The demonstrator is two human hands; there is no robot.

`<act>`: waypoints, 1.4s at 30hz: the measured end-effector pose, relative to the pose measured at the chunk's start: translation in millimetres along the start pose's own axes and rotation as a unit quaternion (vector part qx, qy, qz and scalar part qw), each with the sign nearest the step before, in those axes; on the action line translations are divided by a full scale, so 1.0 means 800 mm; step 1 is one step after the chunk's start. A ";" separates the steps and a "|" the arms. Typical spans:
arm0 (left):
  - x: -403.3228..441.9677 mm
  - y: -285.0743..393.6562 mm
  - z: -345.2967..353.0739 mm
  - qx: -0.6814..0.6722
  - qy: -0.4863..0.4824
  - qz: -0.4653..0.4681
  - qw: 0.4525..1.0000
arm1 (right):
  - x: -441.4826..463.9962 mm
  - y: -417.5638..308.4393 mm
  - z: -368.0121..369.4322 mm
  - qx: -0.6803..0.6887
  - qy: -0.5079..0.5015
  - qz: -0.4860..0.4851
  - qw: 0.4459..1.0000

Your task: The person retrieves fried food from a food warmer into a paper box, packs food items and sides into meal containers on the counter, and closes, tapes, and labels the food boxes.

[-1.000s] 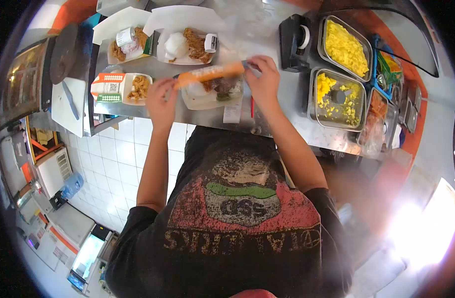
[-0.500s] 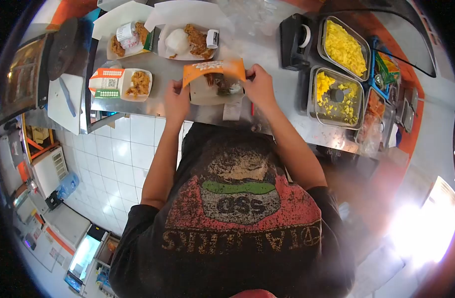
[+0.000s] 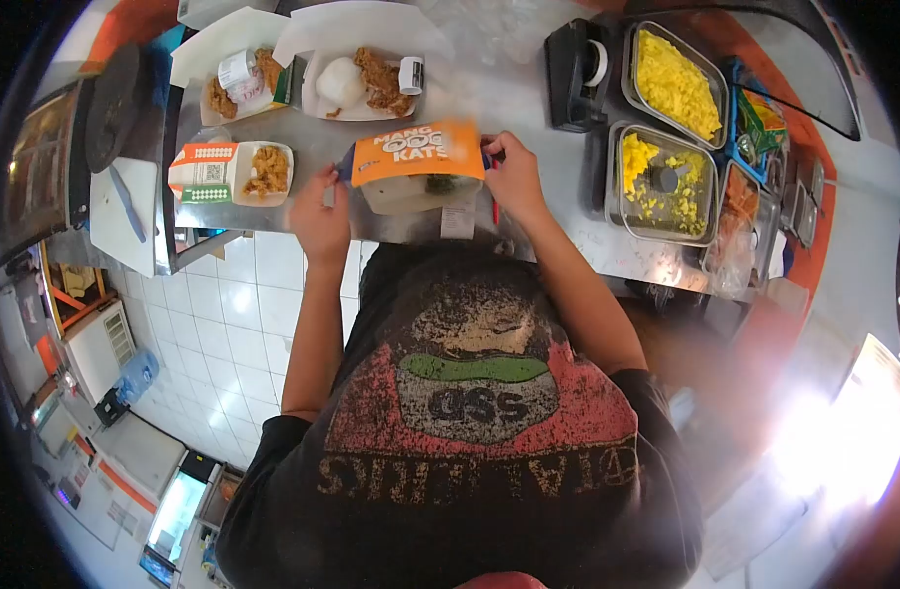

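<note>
An orange-topped takeaway box (image 3: 416, 152) with printed white lettering sits in front of me on the metal counter. Its lid is folded over, and some dark green food shows through the gap at the front. My right hand (image 3: 517, 179) pinches the box's right edge. Just beyond the dark flap on the left side is my left hand (image 3: 320, 218), its thumb and fingers apart. A paper receipt (image 3: 458, 220) lies at the counter's front edge, below the box.
Two opened boxes of fried chicken (image 3: 376, 83) (image 3: 244, 83) stand behind, and a smaller carton (image 3: 210, 174) at left. A tape dispenser (image 3: 573, 79) and trays of yellow food (image 3: 678, 83) (image 3: 663, 187) are at right. A knife (image 3: 128, 204) rests on a white board (image 3: 116, 236).
The box's orange lid has come down toward me, covering most of the food, and its lettering now shows. My left hand has shifted left, off the box's side.
</note>
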State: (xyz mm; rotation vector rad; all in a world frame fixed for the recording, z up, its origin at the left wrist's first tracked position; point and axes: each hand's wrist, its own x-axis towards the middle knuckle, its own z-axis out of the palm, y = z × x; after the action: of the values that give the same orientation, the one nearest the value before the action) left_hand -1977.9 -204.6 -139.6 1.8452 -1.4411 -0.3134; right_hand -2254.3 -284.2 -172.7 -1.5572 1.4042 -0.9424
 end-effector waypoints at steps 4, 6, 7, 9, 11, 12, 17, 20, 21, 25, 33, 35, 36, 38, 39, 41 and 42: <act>-0.027 -0.027 0.038 -0.168 -0.088 -0.104 0.976 | -0.005 0.003 0.010 0.005 -0.015 0.033 0.999; -0.029 -0.019 0.050 -0.295 -0.083 -0.217 0.927 | -0.010 0.014 0.015 -0.004 -0.028 0.071 0.997; -0.023 -0.008 0.042 -0.295 -0.084 -0.217 0.927 | -0.008 0.019 0.016 -0.004 -0.026 0.054 0.998; -0.010 0.014 0.022 -0.209 -0.137 -0.281 0.927 | -0.004 0.022 0.016 -0.005 -0.024 0.036 0.999; -0.004 0.036 0.011 -0.185 -0.149 -0.293 0.926 | -0.004 0.012 0.014 -0.017 -0.011 0.035 0.999; -0.002 0.041 0.009 -0.159 -0.161 -0.305 0.925 | -0.003 0.006 0.012 -0.017 -0.011 0.035 0.999; -0.021 -0.002 0.035 -0.193 -0.103 -0.135 0.966 | -0.002 -0.034 0.000 -0.033 -0.051 0.123 0.991; -0.025 -0.001 0.040 -0.221 -0.094 -0.143 0.960 | -0.011 0.019 0.012 -0.043 -0.027 0.030 0.998; -0.026 0.001 0.039 -0.245 -0.087 -0.161 0.952 | -0.013 0.011 0.013 -0.044 -0.027 0.030 0.998; -0.027 0.000 0.025 -0.050 -0.136 -0.049 0.988 | -0.030 -0.012 0.007 -0.032 -0.044 -0.014 0.998; -0.025 -0.012 0.008 -0.038 -0.255 0.060 0.964 | -0.039 0.003 -0.020 -0.135 -0.174 -0.098 0.970; -0.025 -0.016 0.011 -0.045 -0.255 0.051 0.965 | -0.031 0.016 -0.021 -0.141 -0.196 -0.089 0.966; -0.023 -0.017 0.012 -0.053 -0.256 0.042 0.964 | -0.030 0.018 -0.019 -0.141 -0.195 -0.089 0.966; -0.024 -0.016 0.016 -0.071 -0.239 0.037 0.968 | -0.029 0.021 -0.016 -0.154 -0.172 -0.080 0.970; -0.024 -0.015 0.018 -0.089 -0.223 0.033 0.970 | -0.028 0.022 -0.016 -0.154 -0.172 -0.079 0.970; -0.022 -0.014 0.021 -0.115 -0.215 0.005 0.970 | -0.028 0.024 -0.016 -0.184 -0.154 -0.082 0.967; -0.020 -0.011 0.021 -0.141 -0.207 -0.023 0.968 | -0.027 0.024 -0.016 -0.184 -0.154 -0.082 0.967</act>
State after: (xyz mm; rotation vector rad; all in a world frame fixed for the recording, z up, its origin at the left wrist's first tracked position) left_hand -1986.8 -196.5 -161.4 1.6395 -1.5312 -0.9237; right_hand -2275.9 -264.6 -185.6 -2.0232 1.2881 -0.5158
